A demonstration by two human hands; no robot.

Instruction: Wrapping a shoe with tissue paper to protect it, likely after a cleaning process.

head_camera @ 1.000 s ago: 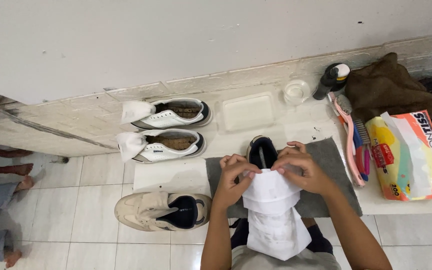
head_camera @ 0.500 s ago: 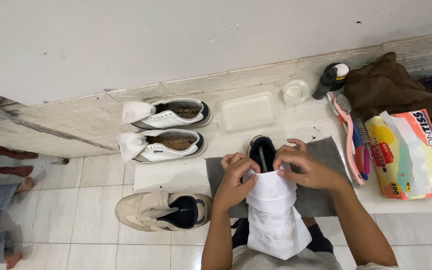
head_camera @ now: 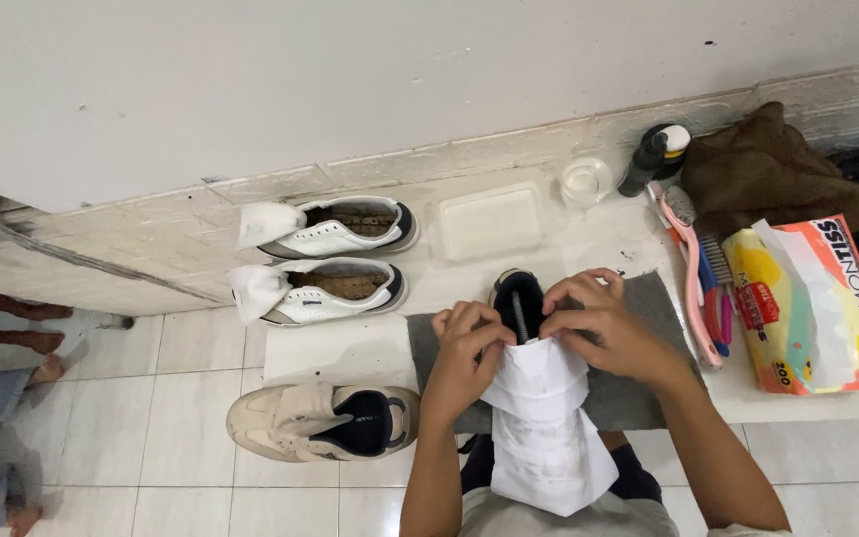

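Observation:
A shoe (head_camera: 519,298) with a dark lining stands heel away from me on a grey cloth (head_camera: 638,388). Its front is wrapped in white paper (head_camera: 544,418) that hangs down toward my lap. My left hand (head_camera: 464,353) grips the paper at the shoe's left side. My right hand (head_camera: 599,323) presses the paper's top edge against the shoe opening from the right. Both hands touch the paper and the shoe.
Two white sneakers (head_camera: 335,227) (head_camera: 320,291) with paper over their toes stand at the back left; a beige shoe (head_camera: 325,421) lies on the tiles. A plastic tray (head_camera: 489,221), small glass (head_camera: 587,182), dark bottle (head_camera: 648,159), brushes (head_camera: 698,273), tissue pack (head_camera: 812,303) and brown cloth (head_camera: 768,169) lie right.
My hands have shifted slightly on the paper at the shoe's opening, and the paper now sits folded higher against the shoe. Nothing else has moved.

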